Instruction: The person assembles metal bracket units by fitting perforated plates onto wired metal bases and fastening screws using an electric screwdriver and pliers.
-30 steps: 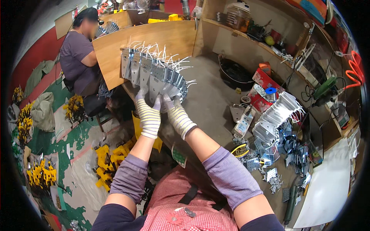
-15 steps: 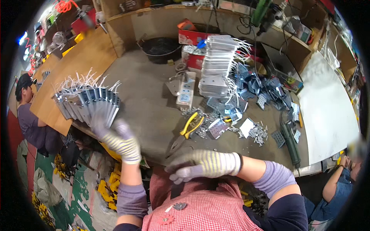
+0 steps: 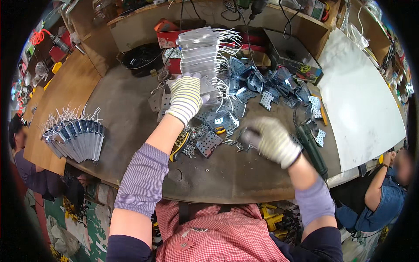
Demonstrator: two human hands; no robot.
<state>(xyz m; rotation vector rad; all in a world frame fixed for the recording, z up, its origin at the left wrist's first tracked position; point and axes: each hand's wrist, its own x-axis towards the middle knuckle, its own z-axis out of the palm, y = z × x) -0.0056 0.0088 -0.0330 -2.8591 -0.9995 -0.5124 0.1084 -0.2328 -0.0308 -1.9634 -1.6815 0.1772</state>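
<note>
The fingers of the left hand (image 3: 185, 98), in a white-and-yellow striped glove, were bent over the near end of a stack of silver flat metal plates with white wires (image 3: 198, 54), thumb set apart; whether they gripped a plate I could not tell. The right hand (image 3: 276, 142), gloved alike, was blurred, its fingers half curled low over the brown desk (image 3: 227, 181); what they held, if anything, did not show. The stack sat toward the back of the desk, wires trailing rightward. Each plate looked thin, stiff and light, its smooth face likely slippery in fabric gloves; the bare edge opposite the soft wires seemed the safest hold. Just beside the stack lay a heap of blue-grey perforated metal brackets (image 3: 266, 85); nearer, yellow-and-black pliers (image 3: 181, 146). Well apart, at left, stood a fanned row of silver wired plates (image 3: 80, 137)
</note>
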